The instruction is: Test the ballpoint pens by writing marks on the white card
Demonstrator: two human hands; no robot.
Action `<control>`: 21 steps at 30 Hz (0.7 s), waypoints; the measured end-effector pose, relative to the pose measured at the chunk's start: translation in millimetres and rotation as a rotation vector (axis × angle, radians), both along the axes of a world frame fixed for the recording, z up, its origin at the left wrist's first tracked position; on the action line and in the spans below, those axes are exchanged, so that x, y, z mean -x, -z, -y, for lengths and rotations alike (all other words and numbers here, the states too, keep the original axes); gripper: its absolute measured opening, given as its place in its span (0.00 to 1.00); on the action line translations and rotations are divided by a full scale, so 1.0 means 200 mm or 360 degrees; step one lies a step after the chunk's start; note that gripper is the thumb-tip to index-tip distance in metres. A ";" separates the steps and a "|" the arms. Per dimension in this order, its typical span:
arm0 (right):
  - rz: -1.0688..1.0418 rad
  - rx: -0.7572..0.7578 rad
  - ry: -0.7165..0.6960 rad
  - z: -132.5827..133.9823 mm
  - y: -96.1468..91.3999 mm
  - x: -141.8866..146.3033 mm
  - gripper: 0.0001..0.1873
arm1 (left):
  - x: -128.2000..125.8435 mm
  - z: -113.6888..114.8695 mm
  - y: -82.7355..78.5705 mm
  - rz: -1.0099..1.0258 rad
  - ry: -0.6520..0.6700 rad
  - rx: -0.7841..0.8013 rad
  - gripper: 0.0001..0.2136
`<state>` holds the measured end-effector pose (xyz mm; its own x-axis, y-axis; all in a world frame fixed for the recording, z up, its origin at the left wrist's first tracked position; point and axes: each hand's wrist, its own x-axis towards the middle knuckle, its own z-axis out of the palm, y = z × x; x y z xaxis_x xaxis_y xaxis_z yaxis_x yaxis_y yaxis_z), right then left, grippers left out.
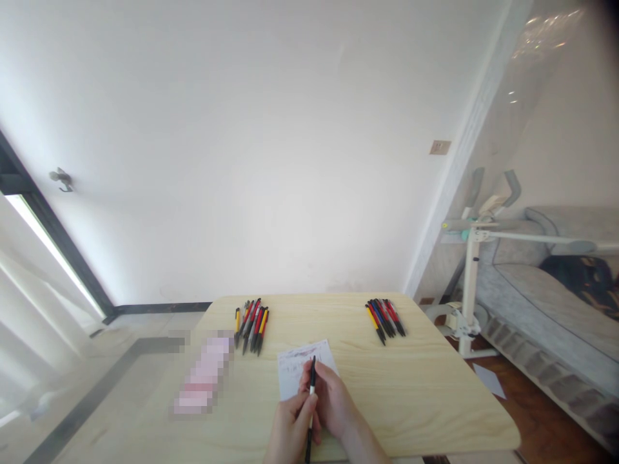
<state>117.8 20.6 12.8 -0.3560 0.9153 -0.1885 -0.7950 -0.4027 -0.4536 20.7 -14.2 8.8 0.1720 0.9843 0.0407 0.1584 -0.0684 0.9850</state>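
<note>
We're looking from the wearer's head, forward and tipped down: left hand [294, 411] and right hand [335, 401] close at the bottom edge, table [416, 399] stretching away, wall [265, 161] beyond, filling most of the upper half.

A white curtain [36, 309] hangs at left, an exercise machine [471, 277] beside a grey sofa [525, 290]

Left pens [251, 327], right pens [385, 318] on table [425, 386] — paper [291, 374] between, nearer — wall [265, 148] behind.

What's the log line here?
left hand: holding black-white pen; right hand: at far end; marked paper: partly hidden; left pens, right pens: bunched
</note>
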 end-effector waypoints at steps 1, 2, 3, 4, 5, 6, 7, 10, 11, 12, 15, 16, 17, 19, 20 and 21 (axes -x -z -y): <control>0.0009 0.0004 0.0029 0.00 0.00 0.00 0.13 | 0.00 0.00 0.00 -0.0007 0.0003 0.0002 0.21; 0.0022 -0.0014 0.0053 0.00 0.00 0.00 0.12 | 0.00 0.00 -0.01 -0.0016 0.0005 0.0002 0.22; 0.0037 -0.0050 0.0069 0.00 0.01 0.00 0.12 | 0.00 0.00 -0.01 -0.0024 0.0008 -0.0001 0.22; 0.0056 -0.0094 0.0079 0.00 0.01 0.00 0.12 | 0.00 0.00 -0.01 -0.0030 0.0010 -0.0007 0.22; 0.0078 -0.0136 0.0086 0.00 0.02 -0.01 0.12 | 0.00 0.00 -0.02 -0.0035 0.0013 -0.0011 0.22; 0.0100 -0.0171 0.0084 0.00 0.02 -0.01 0.12 | 0.00 0.00 -0.02 -0.0037 0.0016 -0.0013 0.23; 0.0124 -0.0198 0.0078 0.00 0.03 -0.01 0.12 | 0.00 0.00 -0.01 -0.0038 0.0019 -0.0012 0.23; 0.0190 -0.0260 0.0054 0.00 0.03 -0.02 0.11 | 0.00 0.00 0.00 -0.0044 0.0028 -0.0010 0.23; 0.0204 -0.0276 0.0052 0.00 0.03 -0.02 0.10 | 0.00 0.00 0.00 -0.0047 0.0030 -0.0012 0.23; 0.0213 -0.0294 0.0053 0.00 0.03 -0.02 0.10 | 0.00 0.00 0.00 -0.0050 0.0030 -0.0012 0.23; 0.0217 -0.0346 0.0068 -0.01 0.02 -0.02 0.08 | 0.00 0.00 0.01 -0.0052 0.0022 0.0008 0.22; 0.0216 -0.0360 0.0072 0.00 0.02 -0.02 0.07 | -0.01 0.00 0.01 -0.0054 0.0019 0.0014 0.22; 0.0214 -0.0369 0.0078 0.00 0.01 -0.02 0.07 | -0.01 0.00 0.01 -0.0058 0.0015 0.0015 0.22; 0.0211 -0.0375 0.0081 0.00 0.01 -0.01 0.07 | -0.01 0.00 0.01 -0.0066 0.0013 0.0008 0.22; 0.0205 -0.0372 0.0075 0.00 0.01 -0.01 0.07 | -0.01 0.00 0.01 -0.0067 0.0014 0.0004 0.22; 0.0195 -0.0365 0.0070 0.00 0.01 -0.01 0.07 | 0.00 0.00 0.01 -0.0065 0.0018 0.0003 0.22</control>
<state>119.8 20.4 11.2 -0.3024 0.9531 -0.0137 -0.7429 -0.2447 -0.6231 21.7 -14.8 7.6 0.1846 0.9823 0.0318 0.1975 -0.0688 0.9779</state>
